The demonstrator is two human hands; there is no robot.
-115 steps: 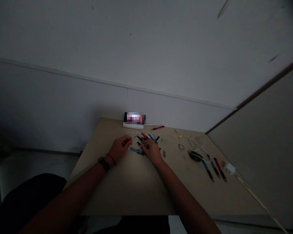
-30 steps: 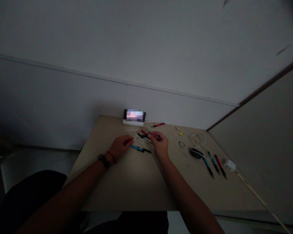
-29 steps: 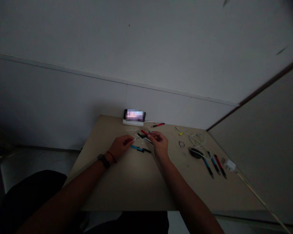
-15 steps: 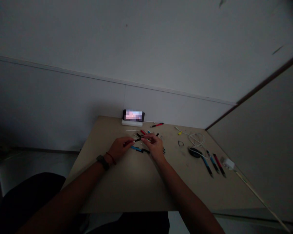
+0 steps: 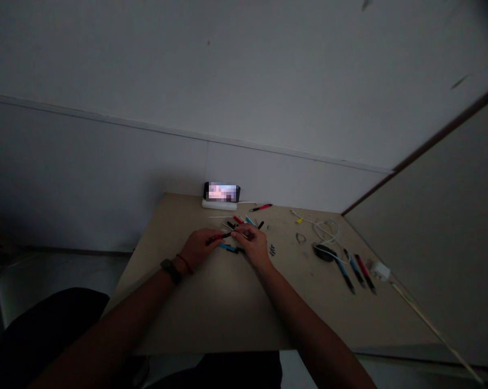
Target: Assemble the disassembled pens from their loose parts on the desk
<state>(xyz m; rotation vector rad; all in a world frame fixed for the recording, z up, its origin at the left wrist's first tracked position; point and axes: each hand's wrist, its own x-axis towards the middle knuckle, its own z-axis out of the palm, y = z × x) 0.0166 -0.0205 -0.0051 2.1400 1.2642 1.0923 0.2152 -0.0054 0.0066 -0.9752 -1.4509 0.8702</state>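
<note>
My left hand [image 5: 199,247] and my right hand [image 5: 252,244] meet over a loose heap of pen parts [image 5: 244,221] on the beige table [image 5: 187,302]. Both pinch a slim black pen barrel [image 5: 223,235] from opposite ends, and its pale tip disappears into my right fingers. Just below them lies a blue-and-black pen part [image 5: 229,247], nearly touching my right hand. Several small dark springs [image 5: 272,249] rest to the right of that hand.
A phone [image 5: 221,192] stands on a white base at the table's back edge, beside a red pen [image 5: 260,207]. On the right are a white cable [image 5: 327,232], a black oval object [image 5: 325,252], several whole pens [image 5: 354,273] and a white charger [image 5: 380,270].
My hands have come closer together, and both now hold the black barrel. The view has shifted slightly.
</note>
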